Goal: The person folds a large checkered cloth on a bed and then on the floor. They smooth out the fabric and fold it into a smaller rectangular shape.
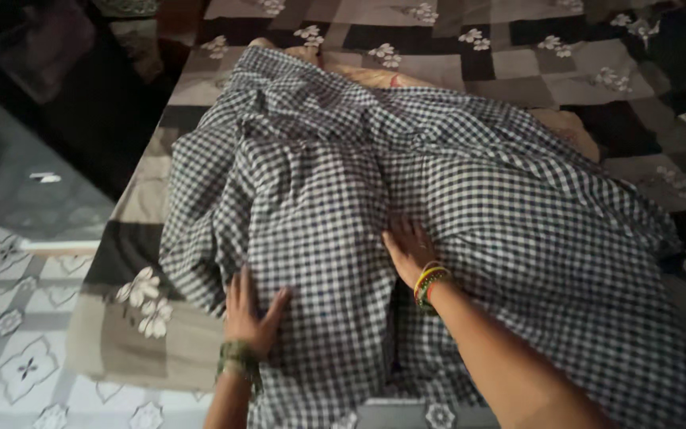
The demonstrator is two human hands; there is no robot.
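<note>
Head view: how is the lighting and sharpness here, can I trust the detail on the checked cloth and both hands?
Head view: dim and uneven light; the checked cloth is readable in the middle, its weave softening toward the right edge. The top-left corner falls into near-black shadow. The left hand and right hand lie flat on the cloth, slightly soft but clear. No strong glare; the patterned bedspread looks grainy.

Bed covered by a patchwork bedspread in grey, black and beige squares with white flowers. Patterned tile floor at left. Lighting dim; upper left corner dark.
</note>
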